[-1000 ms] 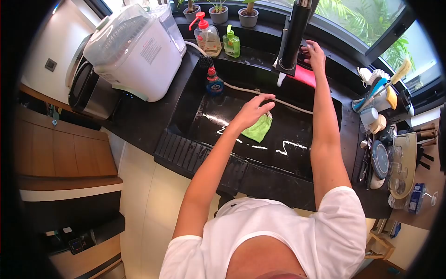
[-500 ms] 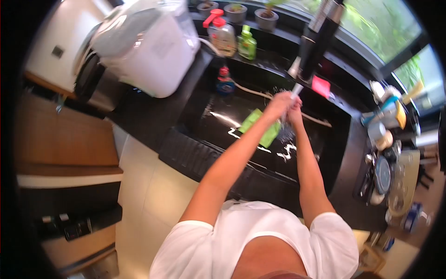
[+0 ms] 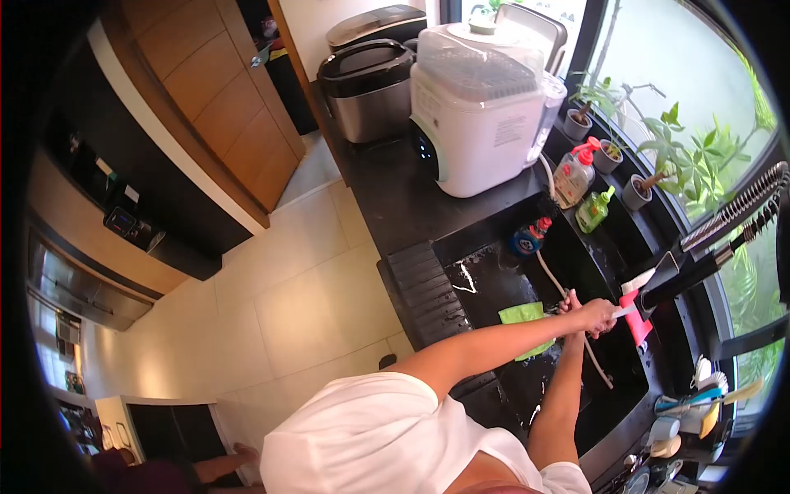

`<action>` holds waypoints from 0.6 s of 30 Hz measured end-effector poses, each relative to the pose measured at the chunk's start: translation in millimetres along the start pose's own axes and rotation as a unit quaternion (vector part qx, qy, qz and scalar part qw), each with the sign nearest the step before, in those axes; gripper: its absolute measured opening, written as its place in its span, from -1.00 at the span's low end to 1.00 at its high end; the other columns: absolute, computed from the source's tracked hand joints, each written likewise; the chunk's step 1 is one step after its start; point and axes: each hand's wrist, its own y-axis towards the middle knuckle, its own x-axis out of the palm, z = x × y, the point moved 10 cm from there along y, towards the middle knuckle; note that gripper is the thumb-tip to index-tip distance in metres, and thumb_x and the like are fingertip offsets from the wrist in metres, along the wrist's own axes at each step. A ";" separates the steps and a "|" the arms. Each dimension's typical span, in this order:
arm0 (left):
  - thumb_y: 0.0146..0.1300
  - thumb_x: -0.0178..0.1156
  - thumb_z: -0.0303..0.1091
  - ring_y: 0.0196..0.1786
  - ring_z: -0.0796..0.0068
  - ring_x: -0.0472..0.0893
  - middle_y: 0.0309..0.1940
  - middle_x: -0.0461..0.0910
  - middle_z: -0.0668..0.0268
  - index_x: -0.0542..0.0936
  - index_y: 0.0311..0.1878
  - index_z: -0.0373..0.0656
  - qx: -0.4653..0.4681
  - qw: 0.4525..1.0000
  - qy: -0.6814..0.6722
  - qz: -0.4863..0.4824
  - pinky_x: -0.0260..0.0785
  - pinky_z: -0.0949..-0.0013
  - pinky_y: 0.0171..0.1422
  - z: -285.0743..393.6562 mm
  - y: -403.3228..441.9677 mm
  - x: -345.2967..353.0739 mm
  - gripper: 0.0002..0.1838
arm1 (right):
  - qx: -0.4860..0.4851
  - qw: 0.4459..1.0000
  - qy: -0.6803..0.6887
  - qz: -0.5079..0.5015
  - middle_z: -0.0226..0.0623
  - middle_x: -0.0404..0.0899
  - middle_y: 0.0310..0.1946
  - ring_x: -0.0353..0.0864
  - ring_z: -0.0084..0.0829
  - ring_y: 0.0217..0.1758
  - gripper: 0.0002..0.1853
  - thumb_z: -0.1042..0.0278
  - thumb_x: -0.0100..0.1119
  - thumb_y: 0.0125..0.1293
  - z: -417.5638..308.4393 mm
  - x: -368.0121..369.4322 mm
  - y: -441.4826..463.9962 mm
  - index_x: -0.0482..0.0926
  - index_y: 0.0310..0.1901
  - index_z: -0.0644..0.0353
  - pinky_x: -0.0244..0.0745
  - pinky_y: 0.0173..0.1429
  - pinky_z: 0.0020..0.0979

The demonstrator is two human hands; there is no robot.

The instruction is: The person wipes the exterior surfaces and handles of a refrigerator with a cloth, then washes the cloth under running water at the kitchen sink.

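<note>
My left hand [image 3: 600, 316] is over the black sink [image 3: 485, 288], its fingers curled under the white water stream [image 3: 625, 311] from the black faucet [image 3: 687, 278]. Crossed close against it is my right hand [image 3: 570, 303], partly covered, its fingers not clear. Whether anything lies between the hands is hidden. A green cloth [image 3: 522, 314] lies in the sink beneath my left forearm. Near the hands a pale hose [image 3: 550, 274] runs across the basin. A blue bottle with a red cap [image 3: 528, 237] stands at the sink's far-left corner.
A white appliance with a clear lid [image 3: 481, 107] and a steel cooker [image 3: 369, 90] stand on the counter. A red-pump bottle [image 3: 574, 173], a green bottle [image 3: 594, 209] and a pink cloth [image 3: 636, 319] line the window side. Utensils [image 3: 704, 399] crowd the right. Another person's arm [image 3: 226, 467] shows lower left.
The view has swung left, bringing the door and floor into sight. My hands stay together under the faucet stream. The green cloth remains in the sink.
</note>
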 end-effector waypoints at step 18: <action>0.37 0.08 0.02 -0.64 0.43 0.62 -0.66 0.60 0.29 0.52 -0.67 -0.21 0.058 0.996 -0.029 0.056 0.47 0.41 -0.45 28.3 -10.5 11.7 -0.43 | -0.042 0.753 -0.656 -0.008 -0.03 0.44 0.20 0.44 -0.10 0.22 -0.32 -0.18 0.01 0.29 68.6 -33.6 -65.5 0.28 0.34 0.04 0.30 0.23 -0.07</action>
